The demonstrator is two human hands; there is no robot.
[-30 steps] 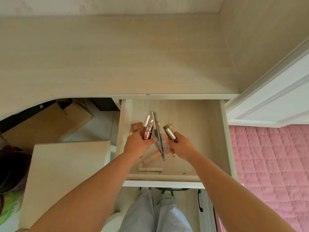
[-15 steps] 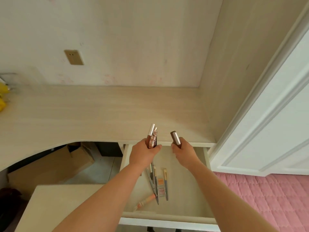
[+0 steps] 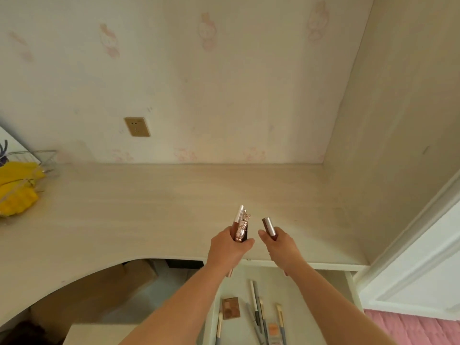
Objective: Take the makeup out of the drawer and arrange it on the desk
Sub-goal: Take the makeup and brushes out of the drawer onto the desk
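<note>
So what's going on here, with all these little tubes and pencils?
A person is moving makeup from an open drawer up to the desk. The left hand grips a bunch of rose-gold tubes, and the right hand holds one brown tube with a silver cap; both are above the desk, nothing set down yet. Several pencils and a small brown palette lie in the drawer.

text: none readable | makeup tubes: no legible label | palette in drawer: print too small to read | wall socket: no marking legible | wallpaper: faint pink figures, no words
</note>
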